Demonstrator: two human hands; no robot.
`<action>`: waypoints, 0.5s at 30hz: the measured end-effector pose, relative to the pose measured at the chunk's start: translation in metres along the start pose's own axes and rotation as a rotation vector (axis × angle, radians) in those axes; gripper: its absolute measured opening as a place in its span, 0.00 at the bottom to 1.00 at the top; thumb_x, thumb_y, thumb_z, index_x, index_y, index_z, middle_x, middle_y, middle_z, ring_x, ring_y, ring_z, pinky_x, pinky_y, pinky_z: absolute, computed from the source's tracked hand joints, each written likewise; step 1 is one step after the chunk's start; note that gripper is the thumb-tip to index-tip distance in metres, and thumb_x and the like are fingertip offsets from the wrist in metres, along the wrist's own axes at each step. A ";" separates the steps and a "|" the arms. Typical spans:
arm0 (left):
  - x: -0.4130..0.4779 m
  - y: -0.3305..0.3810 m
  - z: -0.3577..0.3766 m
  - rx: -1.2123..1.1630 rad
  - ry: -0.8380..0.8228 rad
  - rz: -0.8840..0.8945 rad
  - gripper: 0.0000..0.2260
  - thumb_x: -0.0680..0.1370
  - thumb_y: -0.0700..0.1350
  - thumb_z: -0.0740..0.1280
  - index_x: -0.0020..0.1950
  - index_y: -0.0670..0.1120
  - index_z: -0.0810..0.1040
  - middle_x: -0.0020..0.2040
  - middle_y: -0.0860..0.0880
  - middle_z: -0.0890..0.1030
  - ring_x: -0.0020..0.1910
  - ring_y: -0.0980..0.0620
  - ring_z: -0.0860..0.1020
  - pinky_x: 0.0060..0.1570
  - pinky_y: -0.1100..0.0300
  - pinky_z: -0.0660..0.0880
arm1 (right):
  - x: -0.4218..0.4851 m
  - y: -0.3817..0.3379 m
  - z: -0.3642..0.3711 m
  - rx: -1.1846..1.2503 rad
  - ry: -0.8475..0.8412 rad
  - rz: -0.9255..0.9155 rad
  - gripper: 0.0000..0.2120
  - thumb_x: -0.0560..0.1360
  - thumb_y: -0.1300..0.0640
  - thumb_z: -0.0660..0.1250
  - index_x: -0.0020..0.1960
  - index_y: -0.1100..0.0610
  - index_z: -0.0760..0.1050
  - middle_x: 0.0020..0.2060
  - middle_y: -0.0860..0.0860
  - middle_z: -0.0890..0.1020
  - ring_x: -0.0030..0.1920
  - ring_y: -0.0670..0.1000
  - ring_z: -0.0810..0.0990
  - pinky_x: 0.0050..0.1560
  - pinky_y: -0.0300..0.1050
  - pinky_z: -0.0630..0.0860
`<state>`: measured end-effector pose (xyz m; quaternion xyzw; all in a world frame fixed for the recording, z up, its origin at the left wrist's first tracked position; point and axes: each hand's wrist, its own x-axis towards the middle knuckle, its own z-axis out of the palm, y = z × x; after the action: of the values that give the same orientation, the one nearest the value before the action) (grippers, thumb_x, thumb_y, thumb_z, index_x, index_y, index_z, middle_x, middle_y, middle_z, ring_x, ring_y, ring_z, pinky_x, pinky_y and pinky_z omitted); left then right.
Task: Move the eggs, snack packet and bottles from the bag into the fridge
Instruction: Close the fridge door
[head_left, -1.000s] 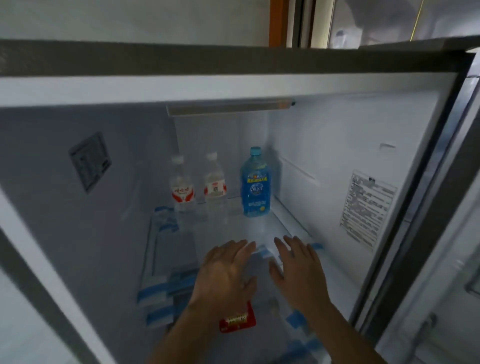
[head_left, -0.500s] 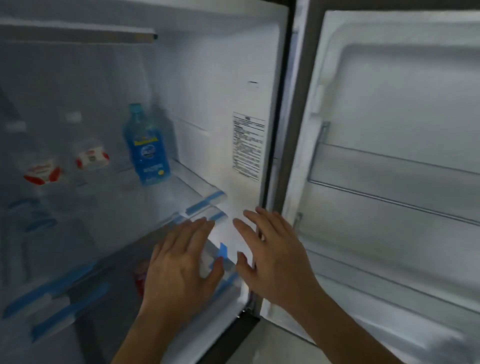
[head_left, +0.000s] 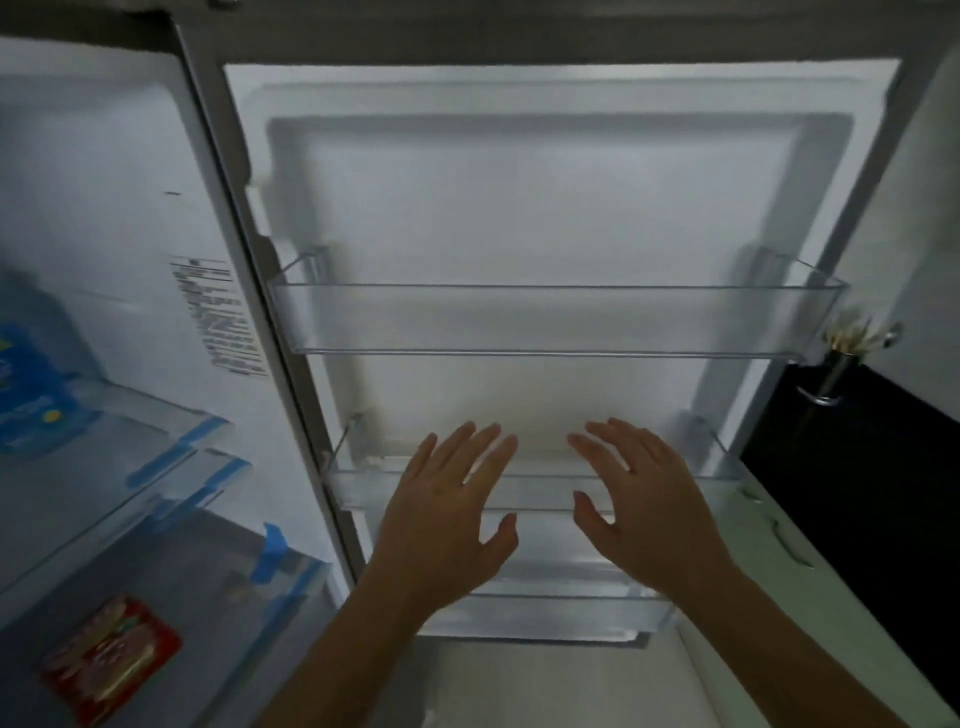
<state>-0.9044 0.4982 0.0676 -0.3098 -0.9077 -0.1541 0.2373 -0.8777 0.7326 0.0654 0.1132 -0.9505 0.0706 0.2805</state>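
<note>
I face the inside of the open fridge door (head_left: 545, 208). My left hand (head_left: 447, 514) and my right hand (head_left: 639, 499) are both spread flat, palms down, holding nothing, in front of the lower clear door bin (head_left: 363, 483). At the left edge, inside the fridge, the blue bottle (head_left: 26, 395) stands on a glass shelf (head_left: 104, 467). A red snack packet (head_left: 109, 660) lies in the clear drawer below. The eggs, the bag and the other bottles are out of view.
An upper clear door bin (head_left: 550, 317) holds nothing that I can see. A white label (head_left: 218, 317) is on the fridge's right inner wall. Blue tape strips (head_left: 270, 551) sit on the shelf edges. A dark counter (head_left: 857, 493) with a metal holder (head_left: 836, 369) lies right of the door.
My view swung right from the fridge interior to the door. Both hands moved right with it, staying open and side by side.
</note>
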 end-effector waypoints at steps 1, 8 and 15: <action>0.005 0.011 0.007 0.017 -0.029 0.024 0.30 0.77 0.60 0.60 0.77 0.52 0.63 0.77 0.51 0.65 0.77 0.50 0.61 0.76 0.49 0.54 | -0.008 0.011 -0.003 -0.011 0.005 0.013 0.25 0.76 0.46 0.61 0.69 0.55 0.75 0.66 0.55 0.78 0.68 0.58 0.74 0.68 0.61 0.71; 0.017 0.059 0.029 0.095 -0.104 0.052 0.31 0.76 0.60 0.61 0.77 0.51 0.63 0.76 0.51 0.66 0.77 0.49 0.63 0.76 0.44 0.55 | -0.044 0.046 -0.018 -0.042 -0.006 -0.006 0.27 0.74 0.48 0.63 0.71 0.56 0.73 0.66 0.56 0.78 0.68 0.58 0.75 0.69 0.61 0.70; 0.003 0.071 0.016 0.111 -0.159 -0.006 0.31 0.76 0.56 0.64 0.78 0.51 0.62 0.76 0.51 0.68 0.75 0.48 0.67 0.76 0.46 0.57 | -0.061 0.034 -0.027 -0.031 -0.010 -0.013 0.29 0.75 0.46 0.57 0.72 0.57 0.72 0.65 0.56 0.80 0.66 0.59 0.77 0.70 0.60 0.70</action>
<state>-0.8668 0.5609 0.0649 -0.3046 -0.9318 -0.0791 0.1807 -0.8231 0.7809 0.0518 0.1156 -0.9521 0.0536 0.2780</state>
